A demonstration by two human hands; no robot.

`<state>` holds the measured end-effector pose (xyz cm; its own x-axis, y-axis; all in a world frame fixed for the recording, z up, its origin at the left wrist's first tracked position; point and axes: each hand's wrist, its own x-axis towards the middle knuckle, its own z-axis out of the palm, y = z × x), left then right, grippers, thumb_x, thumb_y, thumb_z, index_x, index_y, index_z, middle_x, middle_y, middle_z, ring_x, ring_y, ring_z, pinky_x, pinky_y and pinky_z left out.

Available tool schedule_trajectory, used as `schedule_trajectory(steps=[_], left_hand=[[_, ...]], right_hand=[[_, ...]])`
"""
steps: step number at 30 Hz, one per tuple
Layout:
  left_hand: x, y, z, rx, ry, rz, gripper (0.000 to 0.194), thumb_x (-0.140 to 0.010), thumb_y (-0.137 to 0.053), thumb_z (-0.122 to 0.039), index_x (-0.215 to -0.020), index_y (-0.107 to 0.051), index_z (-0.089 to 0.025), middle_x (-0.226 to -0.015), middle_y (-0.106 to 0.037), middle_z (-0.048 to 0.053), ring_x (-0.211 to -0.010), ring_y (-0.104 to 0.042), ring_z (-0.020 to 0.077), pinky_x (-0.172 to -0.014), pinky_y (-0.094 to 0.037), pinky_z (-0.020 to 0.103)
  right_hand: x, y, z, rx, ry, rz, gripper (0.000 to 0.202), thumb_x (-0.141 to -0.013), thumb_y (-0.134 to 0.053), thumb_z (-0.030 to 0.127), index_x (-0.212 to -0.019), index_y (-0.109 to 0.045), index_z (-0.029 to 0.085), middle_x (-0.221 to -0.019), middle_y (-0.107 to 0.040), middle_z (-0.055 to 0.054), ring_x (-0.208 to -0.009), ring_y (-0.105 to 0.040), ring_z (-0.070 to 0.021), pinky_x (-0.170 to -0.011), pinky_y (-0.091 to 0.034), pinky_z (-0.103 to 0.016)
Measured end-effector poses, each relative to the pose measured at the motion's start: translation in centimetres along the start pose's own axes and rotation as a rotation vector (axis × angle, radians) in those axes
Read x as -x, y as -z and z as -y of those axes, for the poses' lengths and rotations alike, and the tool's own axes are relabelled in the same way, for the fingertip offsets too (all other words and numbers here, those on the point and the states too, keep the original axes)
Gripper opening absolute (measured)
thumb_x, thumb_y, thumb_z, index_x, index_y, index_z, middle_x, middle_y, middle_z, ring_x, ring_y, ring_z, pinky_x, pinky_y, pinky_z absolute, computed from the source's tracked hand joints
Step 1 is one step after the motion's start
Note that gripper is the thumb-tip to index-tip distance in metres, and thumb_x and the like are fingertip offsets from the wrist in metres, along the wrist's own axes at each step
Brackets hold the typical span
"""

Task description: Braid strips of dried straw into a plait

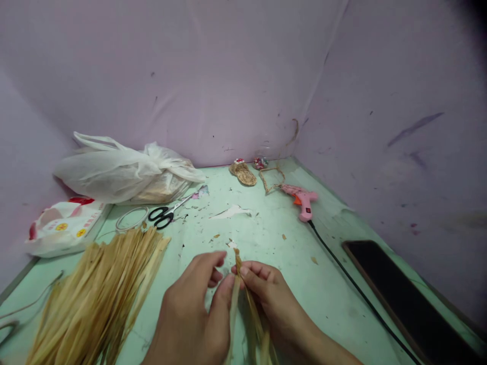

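A short braid of dried husk strips (238,261) stands between my hands, its twisted tip pointing away from me and loose strips trailing toward me. My right hand (272,291) pinches the braid between thumb and fingers just below that tip. On the other side, my left hand (200,299) has its thumb against a pale strip (234,304), with its curved fingers apart from the thumb. The lower ends of the strips run out of view at the bottom. A thick bundle of flat dried husk strips (99,289) lies left of my left hand.
Black-handled scissors (163,217) and a white ring (131,219) lie behind the bundle, near a tissue pack (66,225) and a white plastic bag (125,170). Rightward are a pink glue gun (302,200) with a cord and a phone (411,304). A woven sole-shaped piece (243,174) lies by the back wall.
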<state>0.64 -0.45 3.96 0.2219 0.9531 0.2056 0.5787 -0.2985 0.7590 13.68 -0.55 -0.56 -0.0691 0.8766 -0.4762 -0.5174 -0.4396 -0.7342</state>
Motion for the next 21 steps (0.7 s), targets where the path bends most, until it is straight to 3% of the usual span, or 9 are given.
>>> schedule_trajectory(steps=[2,5,7,9,12,16,21], left_hand=[[-1.1,-0.5,0.7,0.276,0.3,0.19,0.039,-0.074,-0.055,-0.031,-0.109,-0.05,-0.017,-0.086,-0.064,0.006,-0.064,-0.06,0.015,-0.059,-0.048,0.026],[-2.1,-1.7,1.7,0.733,0.556,0.464,0.038,-0.068,-0.061,-0.035,-0.097,-0.052,-0.013,-0.064,-0.055,-0.001,-0.045,-0.047,0.0079,-0.049,-0.043,0.023],[-2.4,-2.0,1.9,0.862,0.643,0.523,0.031,-0.063,-0.064,-0.035,-0.083,-0.052,-0.014,-0.051,-0.041,-0.008,-0.036,-0.03,0.0032,-0.039,-0.033,0.019],[-2.5,-1.9,1.7,0.829,0.701,0.543,0.027,-0.063,-0.063,-0.038,-0.074,-0.051,-0.016,-0.045,-0.031,-0.011,-0.034,-0.015,0.0022,-0.032,-0.019,0.017],[-2.5,-1.8,1.6,0.628,0.662,0.524,0.028,-0.071,-0.052,-0.042,-0.06,-0.049,-0.016,-0.041,-0.028,-0.01,-0.035,-0.014,0.0038,-0.035,-0.01,0.019],[-2.3,-2.0,1.9,0.296,0.416,0.432,0.032,-0.074,-0.043,-0.034,-0.047,-0.041,-0.018,-0.043,-0.036,-0.004,-0.043,-0.031,0.0086,-0.046,-0.023,0.022],[-1.8,-2.2,2.4,-0.057,0.286,0.334,0.029,-0.077,-0.04,-0.033,-0.051,-0.038,-0.02,-0.049,-0.043,-0.002,-0.051,-0.04,0.0136,-0.051,-0.023,0.025]], right_hand=[[0.1,-0.2,-0.2,0.006,0.016,0.058,0.027,-0.063,-0.069,0.037,-0.064,-0.058,0.012,-0.049,-0.053,0.002,-0.044,-0.043,-0.0073,-0.047,-0.032,-0.021],[0.0,-0.4,-0.1,0.048,0.028,0.188,0.031,-0.068,-0.063,0.042,-0.068,-0.059,0.012,-0.044,-0.052,0.001,-0.04,-0.044,-0.0089,-0.045,-0.032,-0.022],[-0.1,-0.4,0.0,0.099,0.035,0.209,0.03,-0.069,-0.062,0.041,-0.067,-0.059,0.012,-0.045,-0.053,0.0,-0.042,-0.047,-0.0096,-0.047,-0.033,-0.022],[-0.2,-0.3,0.0,0.134,0.043,0.154,0.025,-0.067,-0.065,0.036,-0.07,-0.057,0.013,-0.049,-0.055,0.001,-0.045,-0.048,-0.0091,-0.049,-0.034,-0.021],[-0.4,-0.1,-0.1,0.162,0.067,0.076,0.028,-0.066,-0.065,0.031,-0.084,-0.05,0.016,-0.047,-0.054,0.004,-0.043,-0.044,-0.008,-0.047,-0.031,-0.02],[-0.6,0.2,-0.4,0.273,0.123,0.054,0.026,-0.07,-0.06,0.03,-0.088,-0.047,0.018,-0.049,-0.056,0.005,-0.045,-0.046,-0.0097,-0.049,-0.033,-0.021],[-0.6,1.3,0.4,0.783,0.279,-0.003,0.016,-0.073,-0.055,0.029,-0.073,-0.064,0.016,-0.062,-0.062,-0.002,-0.058,-0.053,-0.0145,-0.056,-0.037,-0.025]])
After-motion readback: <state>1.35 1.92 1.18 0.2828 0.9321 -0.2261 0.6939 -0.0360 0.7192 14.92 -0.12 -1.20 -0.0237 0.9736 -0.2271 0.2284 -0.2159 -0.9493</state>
